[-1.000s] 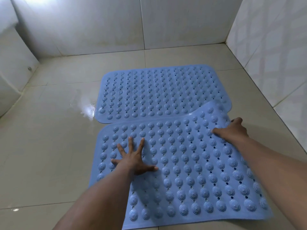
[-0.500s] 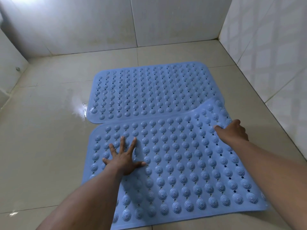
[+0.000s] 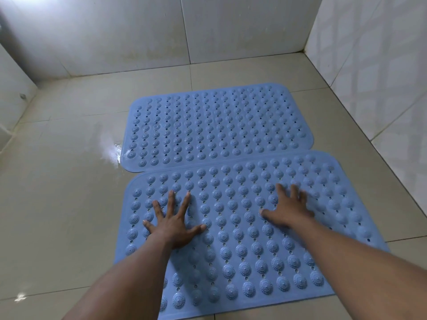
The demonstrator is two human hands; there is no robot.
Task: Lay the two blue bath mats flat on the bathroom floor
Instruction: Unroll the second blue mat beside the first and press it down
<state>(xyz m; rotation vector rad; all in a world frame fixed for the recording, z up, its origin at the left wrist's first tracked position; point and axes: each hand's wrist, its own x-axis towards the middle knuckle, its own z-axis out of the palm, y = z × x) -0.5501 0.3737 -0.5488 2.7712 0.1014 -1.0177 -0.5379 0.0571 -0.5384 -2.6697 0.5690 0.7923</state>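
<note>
Off to the left of the left hand, the beige tiled floor (image 3: 57, 204) lies bare and glossy, with a bright wet-looking glare patch (image 3: 112, 151) just beyond the mats' left edges. That left hand (image 3: 173, 224) is pressed palm down on the near blue bath mat (image 3: 242, 239), fingers spread wide and flat, gripping nothing; it sits toward the mat's left side, a little in from the rounded far-left corner. Straight ahead of both hands, past the near mat's far edge, the far blue bath mat (image 3: 217, 128) lies flat on the tiles, its bumps and drain holes in even rows, its near edge running just beside the near mat's far edge; I cannot tell whether the two edges touch or overlap slightly. To the right, the right hand (image 3: 288, 210) also rests open on the near mat, fingers extended forward and somewhat blurred, holding nothing. Beyond that hand the mat's right portion looks flat against the floor, its far-right corner rounded. Further right the white tiled wall (image 3: 381, 77) rises, meeting the back wall in the corner ahead.
</note>
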